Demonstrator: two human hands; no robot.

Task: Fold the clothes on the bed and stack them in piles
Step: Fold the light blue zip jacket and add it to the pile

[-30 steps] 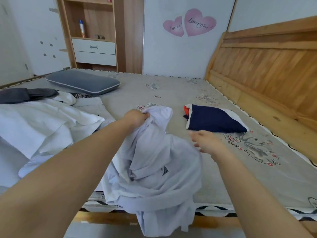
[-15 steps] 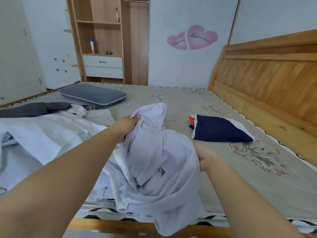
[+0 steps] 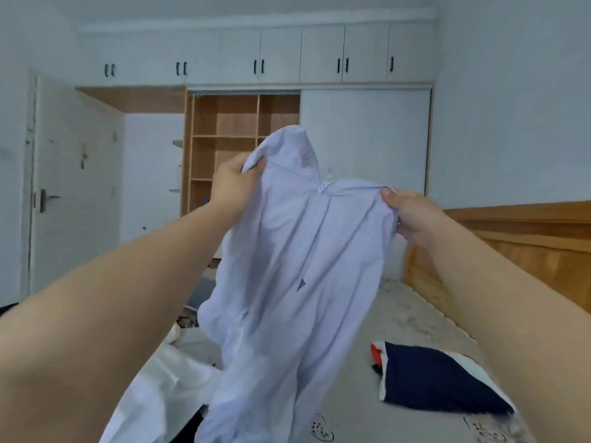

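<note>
Gripping the pale lilac shirt (image 3: 297,266) by its top, my left hand (image 3: 235,187) and right hand (image 3: 412,215) hold it above the bed (image 3: 399,314).

Both bare arms raised forward.
Left hand (image 3: 231,187) and right hand (image 3: 412,215) each pinch the pale lilac fabric garment (image 3: 287,266).

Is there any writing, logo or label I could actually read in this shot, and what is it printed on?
Nothing here can be read.
Pale lilac garment, held up by both hands: a small dark triangle mark, no letters legible.
Bed sheet: printed motifs near the bottom edge, too blurred to read.
Folded navy garment: no text visible.
Cupboard doors: only dark handles, no labels.
</note>
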